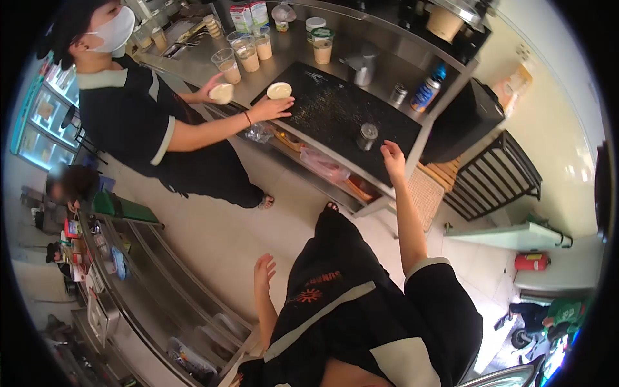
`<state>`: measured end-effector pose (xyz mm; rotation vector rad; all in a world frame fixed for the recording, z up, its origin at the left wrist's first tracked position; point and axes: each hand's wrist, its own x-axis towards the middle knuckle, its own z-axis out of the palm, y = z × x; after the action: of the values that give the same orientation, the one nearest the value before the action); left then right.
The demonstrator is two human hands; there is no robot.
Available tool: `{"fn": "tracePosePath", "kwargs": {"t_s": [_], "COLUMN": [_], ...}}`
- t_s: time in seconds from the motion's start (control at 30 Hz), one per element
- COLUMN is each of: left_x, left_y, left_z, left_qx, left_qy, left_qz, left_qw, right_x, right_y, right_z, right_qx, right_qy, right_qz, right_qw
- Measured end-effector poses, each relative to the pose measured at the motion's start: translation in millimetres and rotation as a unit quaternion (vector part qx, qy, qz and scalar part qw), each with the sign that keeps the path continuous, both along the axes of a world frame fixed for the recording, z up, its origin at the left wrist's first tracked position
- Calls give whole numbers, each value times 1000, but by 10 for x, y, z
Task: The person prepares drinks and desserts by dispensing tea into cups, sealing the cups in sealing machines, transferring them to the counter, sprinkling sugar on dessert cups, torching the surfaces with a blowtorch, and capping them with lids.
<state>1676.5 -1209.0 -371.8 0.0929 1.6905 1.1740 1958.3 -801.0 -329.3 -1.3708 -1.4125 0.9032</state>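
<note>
Right now, the black mat [335, 116] lies on the metal counter [255, 87], its surface scattered with pale specks. Toward the mat's right end stands a small metal canister [367, 137]. Just beside it, above that same end of the mat, hovers the person's right hand [392, 158], fingers loosely bent and parted, holding nothing visible, with a slight gap between it and the canister. The left hand [263, 269] hangs well short of the mat, over the floor [213, 235], its fingers partly spread and likewise without anything in them.

At the left end of the mat, a masked co-worker [138, 116] reaches in with both hands. The one with the dark wristband [248, 119] holds a round, cream-topped item [279, 91] over the mat's corner; the other holds a similar pale round item [221, 94] just off that end (whether these are cups or lids, I cannot tell).

Beyond the mat's far left corner, clear plastic cups [247, 57] of a beige drink stand close together, with printed cartons [250, 17] behind them. Past the mat's far edge are one more filled cup [322, 51], a metal pitcher [362, 68], another small metal container [398, 95] and, near the far right corner, a blue can [428, 90]. Below the mat's near edge, an open shelf holds a pinkish plastic package [324, 163].
</note>
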Motion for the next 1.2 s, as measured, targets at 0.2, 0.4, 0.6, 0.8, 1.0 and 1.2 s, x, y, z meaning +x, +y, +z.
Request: {"fn": "tracePosePath", "kwargs": {"t_s": [0.2,0.4,0.6,0.8,1.0,1.2], "left_x": [-121,-280,-125,-261,-669,-503], "left_y": [519,2045,3347,4100,4645,4918], "left_z": [-77,30,465,474,216,-64], "left_qx": [-81,53,127,147,263,389], "left_qy": [-2,86,129,498,606,293], "left_qz": [128,-135,-441,-171,-228,-239], "left_qw": [988,986,879,837,715,840], "right_x": [-182,-299,-191,40,-63,-253], "right_y": [837,1206,984,521,-23,41], "right_z": [475,591,451,432,466,701], "right_qx": [-171,-274,-264,-411,-385,-315], "right_qy": [18,-108,-88,173,494,437], "right_qz": [306,470,463,187,34,-50], "right_qw": [936,832,841,876,779,841]}}
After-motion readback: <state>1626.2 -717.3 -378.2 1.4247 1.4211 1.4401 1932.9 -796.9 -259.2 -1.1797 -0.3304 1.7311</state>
